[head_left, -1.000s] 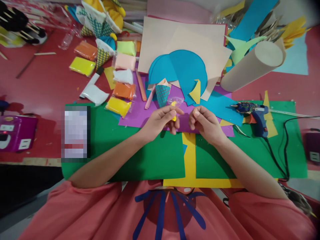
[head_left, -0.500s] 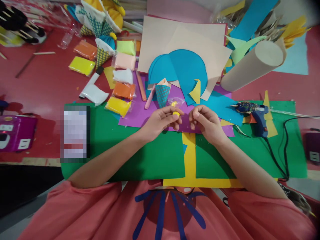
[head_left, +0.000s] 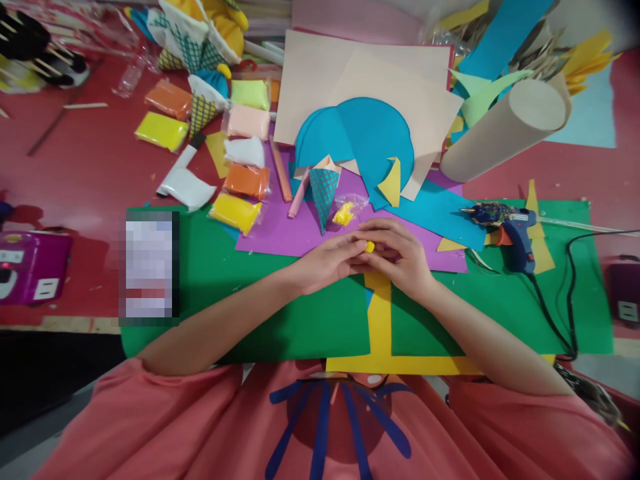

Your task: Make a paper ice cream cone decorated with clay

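Observation:
A small yellow clay piece point(head_left: 370, 247) sits between the fingertips of both hands, over the lower edge of the purple sheet point(head_left: 280, 233). My left hand point(head_left: 330, 263) pinches it from the left, and my right hand point(head_left: 403, 257) closes on it from the right, its fingers overlapping the left fingertips. Just beyond the hands, more yellow clay point(head_left: 343, 213) lies on clear plastic. Beside it a small teal patterned cone point(head_left: 325, 192) points toward me, near a pink roll point(head_left: 299, 195).
Clay packets point(head_left: 235, 211) line the left of the purple sheet. Blue cut shapes point(head_left: 375, 140) lie behind. A glue gun point(head_left: 517, 240) with its cord is on the right, near a large paper roll point(head_left: 500, 133). A blurred-out phone point(head_left: 149, 267) rests at left.
My hands have come together, and the yellow piece has shifted right and slightly toward me, now between both hands. The yellow clay on the plastic is more exposed.

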A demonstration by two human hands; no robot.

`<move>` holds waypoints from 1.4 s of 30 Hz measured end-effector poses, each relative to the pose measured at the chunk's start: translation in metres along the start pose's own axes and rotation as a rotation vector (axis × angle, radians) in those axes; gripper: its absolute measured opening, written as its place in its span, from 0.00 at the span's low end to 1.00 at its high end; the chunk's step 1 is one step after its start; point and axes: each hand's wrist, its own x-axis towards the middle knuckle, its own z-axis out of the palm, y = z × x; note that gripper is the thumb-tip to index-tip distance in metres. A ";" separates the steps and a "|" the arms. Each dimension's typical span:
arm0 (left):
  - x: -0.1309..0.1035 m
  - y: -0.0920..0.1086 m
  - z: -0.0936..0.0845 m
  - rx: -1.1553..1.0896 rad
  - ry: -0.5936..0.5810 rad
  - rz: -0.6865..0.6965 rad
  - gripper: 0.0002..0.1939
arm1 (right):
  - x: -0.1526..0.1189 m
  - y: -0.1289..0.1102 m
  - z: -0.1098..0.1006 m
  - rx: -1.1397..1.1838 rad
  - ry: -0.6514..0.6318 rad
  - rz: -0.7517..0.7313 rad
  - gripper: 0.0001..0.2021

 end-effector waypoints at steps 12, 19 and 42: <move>-0.002 0.003 -0.001 -0.046 0.107 -0.107 0.23 | -0.001 0.001 0.000 -0.134 0.045 -0.141 0.22; -0.006 0.002 0.003 0.058 0.119 -0.006 0.22 | -0.003 -0.001 -0.003 -0.142 0.078 -0.157 0.07; -0.005 0.003 0.002 0.015 0.157 -0.032 0.21 | 0.002 -0.001 -0.009 -0.176 0.021 -0.245 0.16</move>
